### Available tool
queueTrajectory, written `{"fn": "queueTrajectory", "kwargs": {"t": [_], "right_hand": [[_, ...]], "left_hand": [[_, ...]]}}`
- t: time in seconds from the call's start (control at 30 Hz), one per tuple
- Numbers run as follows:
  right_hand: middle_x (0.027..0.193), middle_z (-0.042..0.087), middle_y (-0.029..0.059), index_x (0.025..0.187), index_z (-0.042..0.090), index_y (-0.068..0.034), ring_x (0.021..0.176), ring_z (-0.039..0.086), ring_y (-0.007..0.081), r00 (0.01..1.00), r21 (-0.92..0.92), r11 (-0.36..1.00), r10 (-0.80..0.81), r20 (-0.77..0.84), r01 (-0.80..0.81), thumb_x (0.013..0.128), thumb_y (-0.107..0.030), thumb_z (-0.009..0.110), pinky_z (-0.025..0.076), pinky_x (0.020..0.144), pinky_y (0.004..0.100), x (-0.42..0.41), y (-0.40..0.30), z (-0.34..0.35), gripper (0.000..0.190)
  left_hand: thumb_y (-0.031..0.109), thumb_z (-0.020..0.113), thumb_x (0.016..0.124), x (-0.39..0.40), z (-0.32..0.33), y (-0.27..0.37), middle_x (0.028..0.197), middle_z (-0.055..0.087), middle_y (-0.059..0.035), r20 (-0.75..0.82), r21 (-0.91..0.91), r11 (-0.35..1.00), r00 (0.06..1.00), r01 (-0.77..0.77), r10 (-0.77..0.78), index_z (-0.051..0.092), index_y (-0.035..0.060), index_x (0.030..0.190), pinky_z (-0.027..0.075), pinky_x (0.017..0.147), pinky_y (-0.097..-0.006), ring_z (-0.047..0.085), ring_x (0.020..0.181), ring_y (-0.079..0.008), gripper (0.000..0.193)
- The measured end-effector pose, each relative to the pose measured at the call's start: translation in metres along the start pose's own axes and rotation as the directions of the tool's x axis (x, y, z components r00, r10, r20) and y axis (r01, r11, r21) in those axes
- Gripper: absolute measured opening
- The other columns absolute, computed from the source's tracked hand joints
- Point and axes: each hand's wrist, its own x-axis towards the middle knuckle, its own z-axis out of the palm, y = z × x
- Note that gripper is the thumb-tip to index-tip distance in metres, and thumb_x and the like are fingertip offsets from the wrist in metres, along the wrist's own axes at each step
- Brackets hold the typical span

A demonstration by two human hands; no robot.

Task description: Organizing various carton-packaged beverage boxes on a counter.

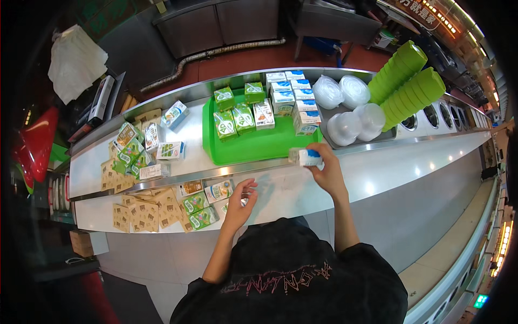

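My right hand (327,170) grips a small white and blue drink carton (304,158) near the front edge of the green plastic tray (251,150). Fingers apart and slightly curled, my left hand (241,202) hovers over the lower white counter and holds nothing. Behind it, one carton (225,207) is mostly hidden. Left of that hand lie a white and orange carton (219,191) and green cartons (202,218). On the tray stand green cartons (225,126), a brown and white carton (264,114) and rows of white and blue cartons (306,122).
Loose cartons (131,152) pile up at the left beside bear-printed paper bags (143,216). Right of the tray, a grey tray (390,135) bears clear plastic bowls or lids (344,127) and tall stacks of green bowls (412,95). A metal ledge (190,175) separates the counter levels.
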Motion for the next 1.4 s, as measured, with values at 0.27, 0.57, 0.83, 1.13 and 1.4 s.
{"fn": "queueTrajectory", "kwargs": {"t": [0.27, 0.57, 0.83, 1.13, 1.4], "right_hand": [[0.137, 0.042, 0.0213, 0.133, 0.053, -0.008, 0.123, 0.046, 0.0415, 0.980, -0.137, 0.979, -0.167, -0.109, 0.151, 0.076, 0.005, 0.067, 0.041, 0.101, 0.0431, 0.035, 0.087, 0.013, 0.060], [0.143, 0.028, 0.0292, 0.148, 0.018, 0.005, 0.131, 0.034, 0.0446, 0.938, -0.063, 0.994, 0.059, -0.341, -0.085, 0.074, -0.011, 0.077, 0.035, 0.107, 0.0477, 0.040, 0.086, 0.046, 0.095], [0.145, 0.027, 0.0265, 0.147, 0.021, 0.005, 0.127, 0.038, 0.0404, 0.960, -0.059, 0.998, -0.022, -0.278, 0.006, 0.073, -0.009, 0.079, 0.041, 0.101, 0.0432, 0.029, 0.094, 0.032, 0.096], [0.117, 0.057, 0.0206, 0.122, 0.054, 0.001, 0.104, 0.055, 0.0358, 0.934, -0.044, 0.956, -0.294, -0.203, 0.291, 0.074, 0.007, 0.063, 0.046, 0.087, 0.0394, -0.015, 0.050, 0.060, 0.048], [0.092, 0.067, 0.0092, 0.098, 0.068, -0.008, 0.087, 0.064, 0.0296, 0.963, 0.046, 0.972, -0.235, 0.130, 0.231, 0.076, 0.004, 0.065, 0.050, 0.077, 0.0375, -0.002, -0.002, 0.130, 0.025]], "left_hand": [[0.007, 0.061, 0.092, 0.000, 0.018, -0.002, 0.109, 0.065, -0.0081, -0.134, 0.132, 0.980, 0.982, 0.149, -0.131, 0.058, 0.0028, 0.122, 0.049, 0.080, -0.0273, 0.059, 0.091, -0.0134, 0.030], [0.007, 0.060, 0.093, 0.010, 0.056, 0.002, 0.112, 0.065, -0.0082, -0.087, 0.219, 0.953, 0.977, 0.210, -0.195, 0.059, 0.0022, 0.120, 0.049, 0.082, -0.0284, 0.062, 0.095, -0.0150, 0.027], [0.009, 0.062, 0.091, 0.026, 0.049, 0.006, 0.112, 0.065, -0.0109, -0.100, 0.294, 0.941, 0.985, 0.166, -0.142, 0.059, 0.0033, 0.119, 0.049, 0.083, -0.0320, 0.063, 0.095, -0.0198, 0.028], [0.008, 0.062, 0.091, 0.031, 0.026, 0.003, 0.108, 0.065, -0.0094, -0.090, 0.307, 0.942, 0.989, 0.136, -0.113, 0.061, 0.0037, 0.117, 0.049, 0.082, -0.0315, 0.063, 0.096, -0.0197, 0.027], [0.008, 0.062, 0.090, 0.027, -0.049, -0.002, 0.106, 0.065, -0.0098, -0.073, 0.280, 0.957, 0.996, 0.071, -0.053, 0.061, 0.0033, 0.117, 0.049, 0.082, -0.0316, 0.063, 0.095, -0.0204, 0.027]]}}
